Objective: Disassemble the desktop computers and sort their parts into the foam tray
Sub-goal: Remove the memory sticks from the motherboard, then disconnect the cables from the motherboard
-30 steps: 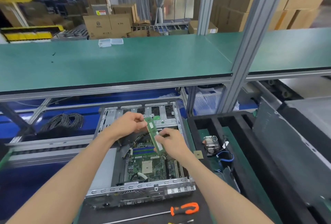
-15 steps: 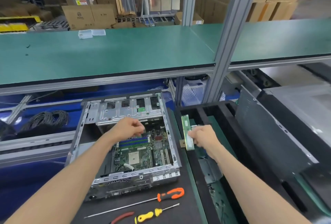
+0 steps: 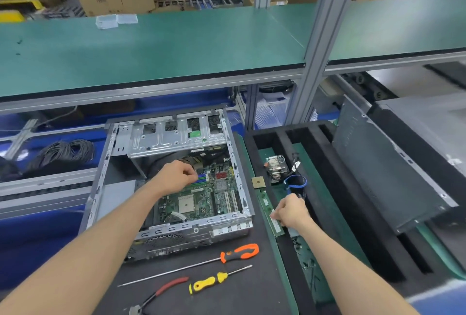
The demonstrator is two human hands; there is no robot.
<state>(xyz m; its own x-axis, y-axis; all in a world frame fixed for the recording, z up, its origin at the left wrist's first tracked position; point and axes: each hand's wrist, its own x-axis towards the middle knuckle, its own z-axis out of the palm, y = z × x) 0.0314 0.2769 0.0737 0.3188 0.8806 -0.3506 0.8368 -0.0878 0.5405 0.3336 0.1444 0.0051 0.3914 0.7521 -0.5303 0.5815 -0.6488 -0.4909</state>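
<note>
Memory stick (image 3: pixel 269 211) is out of the computer case (image 3: pixel 166 188) and now down in the foam tray (image 3: pixel 325 163), just right of the case. A second ago both hands held it up over the circuit board (image 3: pixel 201 198); half a second ago the right hand was carrying it across the case's right wall. Now it lies lengthwise along the tray's left edge, just beyond the case's front right corner.

Right hand (image 3: pixel 292 211) is on the near end of the stick, fingers curled down on it and pinching its edge; looks like it's being set down, release not done yet. Left hand (image 3: pixel 176 176) has gone back into the case and sits over the blue slots at the board's far left; fingers curled and pressed together at the tips, cannot tell if they hold anything or just touch a slot clip.

Also in the tray, right of the case: a square chip (image 3: pixel 258 182) on the tray's edge, a metal cooler (image 3: pixel 276 168) and a blue cable (image 3: pixel 297 182) further in.

Meaning for the task: one memory stick sorted, or nearly. Board is in the case, so lots left. Left hand's spot suggests another stick or the clips come next, a guess only.

Front of the case: orange screwdriver (image 3: pixel 239 251), yellow screwdriver (image 3: pixel 206 282), red-handled pliers (image 3: pixel 161 292).
</note>
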